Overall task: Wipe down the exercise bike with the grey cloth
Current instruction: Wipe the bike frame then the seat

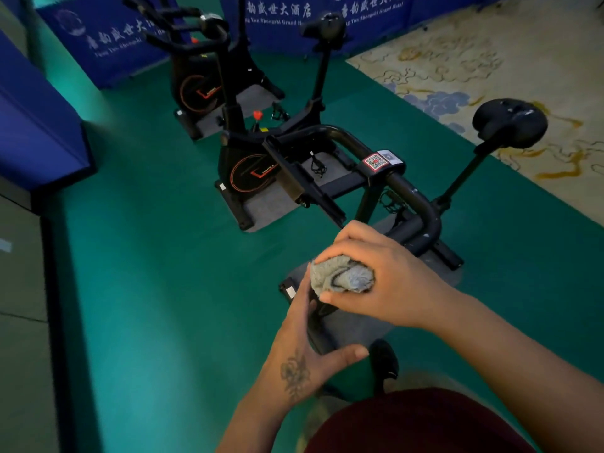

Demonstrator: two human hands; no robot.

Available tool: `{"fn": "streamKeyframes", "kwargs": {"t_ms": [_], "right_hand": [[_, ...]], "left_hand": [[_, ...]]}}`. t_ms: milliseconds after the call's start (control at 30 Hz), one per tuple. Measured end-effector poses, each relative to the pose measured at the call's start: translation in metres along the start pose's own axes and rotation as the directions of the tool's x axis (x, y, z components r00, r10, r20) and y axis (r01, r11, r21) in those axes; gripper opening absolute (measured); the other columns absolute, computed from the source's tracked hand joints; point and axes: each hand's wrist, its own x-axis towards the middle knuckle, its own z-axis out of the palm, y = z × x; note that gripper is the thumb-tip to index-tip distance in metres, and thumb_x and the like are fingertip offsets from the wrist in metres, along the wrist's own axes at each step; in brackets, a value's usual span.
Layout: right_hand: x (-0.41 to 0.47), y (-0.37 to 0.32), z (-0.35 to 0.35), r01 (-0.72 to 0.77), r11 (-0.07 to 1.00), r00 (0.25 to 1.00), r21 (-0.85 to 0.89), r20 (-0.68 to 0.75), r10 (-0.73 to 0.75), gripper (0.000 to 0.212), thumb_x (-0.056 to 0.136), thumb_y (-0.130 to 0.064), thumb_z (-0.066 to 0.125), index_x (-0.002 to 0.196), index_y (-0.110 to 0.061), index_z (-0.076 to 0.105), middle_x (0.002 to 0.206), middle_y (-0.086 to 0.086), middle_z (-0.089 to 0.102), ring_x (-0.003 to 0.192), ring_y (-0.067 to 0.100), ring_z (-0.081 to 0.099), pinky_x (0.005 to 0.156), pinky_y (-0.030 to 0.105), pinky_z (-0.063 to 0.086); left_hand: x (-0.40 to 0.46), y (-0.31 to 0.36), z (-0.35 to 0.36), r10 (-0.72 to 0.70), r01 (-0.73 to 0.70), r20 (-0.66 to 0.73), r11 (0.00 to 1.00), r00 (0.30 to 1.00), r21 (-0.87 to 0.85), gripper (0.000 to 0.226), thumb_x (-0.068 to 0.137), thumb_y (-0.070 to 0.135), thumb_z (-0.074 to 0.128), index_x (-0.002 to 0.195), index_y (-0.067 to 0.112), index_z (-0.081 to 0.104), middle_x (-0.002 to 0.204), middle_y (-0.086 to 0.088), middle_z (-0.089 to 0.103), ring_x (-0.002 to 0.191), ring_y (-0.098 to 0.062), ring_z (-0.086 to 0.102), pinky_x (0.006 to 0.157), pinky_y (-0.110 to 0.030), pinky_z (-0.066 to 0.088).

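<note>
Closest to my camera, the left hand reaches up with a tattoo on its back, thumb spread out to the side and fingers running straight up to the underside of the grey cloth. My right hand comes in from the right and grips the cloth, bunched into a wad between curled fingers and thumb. Both hands hover above the grey mat on the green floor. Just beyond my knuckles runs the black handlebar of the exercise bike, a QR sticker on its clamp, the saddle off to the right. Two more bikes stand farther back, before blue banners. Patterned carpet fills the floor's far right corner.
</note>
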Motion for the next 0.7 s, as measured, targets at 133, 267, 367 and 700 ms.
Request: {"fn": "streamKeyframes", "kwargs": {"t_ms": [133, 267, 367, 700], "right_hand": [[-0.002, -0.004, 0.001, 0.095, 0.980, 0.991, -0.176, 0.115, -0.075, 0.040, 0.085, -0.047, 0.082, 0.117, -0.033, 0.063, 0.111, -0.013, 0.044, 0.092, 0.009, 0.056, 0.076, 0.027, 0.051], [-0.015, 0.008, -0.014, 0.070, 0.988, 0.988, -0.135, 0.144, -0.051, 0.039, 0.080, -0.040, 0.085, 0.114, -0.036, 0.065, 0.111, -0.018, 0.044, 0.093, 0.008, 0.058, 0.070, 0.024, 0.050], [-0.022, 0.026, -0.023, -0.046, 0.995, 0.999, -0.094, -0.001, 0.046, 0.036, 0.085, -0.041, 0.085, 0.117, -0.038, 0.067, 0.116, -0.019, 0.048, 0.103, 0.008, 0.061, 0.077, 0.029, 0.056], [-0.038, 0.042, -0.015, -0.083, 0.990, 0.997, -0.114, -0.010, 0.082, 0.051, 0.093, -0.059, 0.070, 0.138, -0.037, 0.062, 0.120, -0.019, 0.045, 0.106, 0.007, 0.060, 0.082, 0.027, 0.055]], "left_hand": [[0.000, 0.000, -0.010, -0.002, 0.001, -0.063, 1.000, 0.998, -0.003, 0.128, 0.076, 0.055, 0.093, 0.170, 0.039, 0.007, 0.171, 0.028, 0.026, 0.159, -0.003, 0.028, 0.130, -0.046, 0.033], [0.001, -0.004, -0.017, 0.040, -0.036, -0.111, 0.999, 0.993, 0.037, 0.122, 0.079, 0.056, 0.090, 0.170, 0.034, 0.012, 0.173, 0.019, 0.030, 0.161, -0.008, 0.026, 0.128, -0.054, 0.032], [0.005, 0.001, -0.015, 0.083, -0.079, -0.116, 0.996, 0.990, 0.047, 0.111, 0.084, 0.056, 0.086, 0.170, 0.034, 0.019, 0.174, 0.016, 0.028, 0.162, -0.011, 0.026, 0.127, -0.054, 0.034], [0.029, 0.022, -0.001, 0.131, -0.140, 0.056, 0.968, 0.990, 0.210, 0.110, 0.088, 0.062, 0.080, 0.171, 0.036, 0.014, 0.175, 0.021, 0.019, 0.164, -0.007, 0.017, 0.130, -0.052, 0.030]]}}
